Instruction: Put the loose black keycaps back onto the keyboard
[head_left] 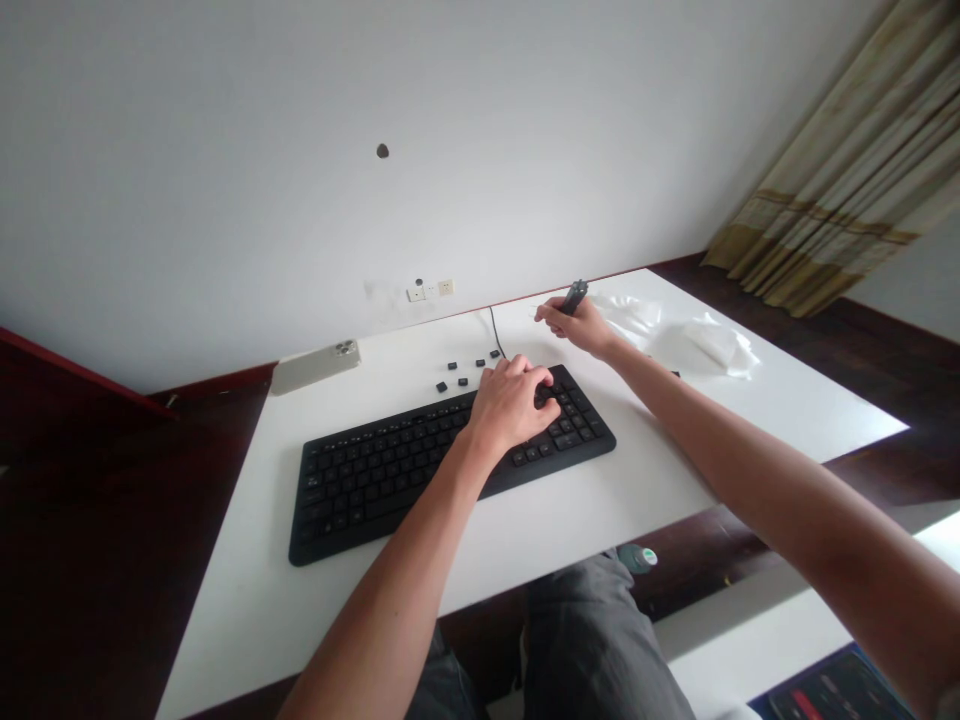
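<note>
A black keyboard [397, 465] lies at a slant on the white table. My left hand [514, 400] rests over its right part, fingers bent toward the far edge, thumb and forefinger apart around some keys; what lies under the palm is hidden. Past the keyboard's far right corner, my right hand [577, 325] is closed around a dark-handled screwdriver [575, 296]. Its thin tip points left and is hard to make out. Several loose black keycaps [463, 381] are scattered on the table just beyond the keyboard, left of my left hand.
A phone [319, 365] lies at the table's back left. Crumpled white plastic wrapping [716, 345] is at the right. A black cable [496, 330] runs back toward the wall with sockets [430, 292]. Below the table are a bottle [637, 558] and a blue-edged tool case [832, 690].
</note>
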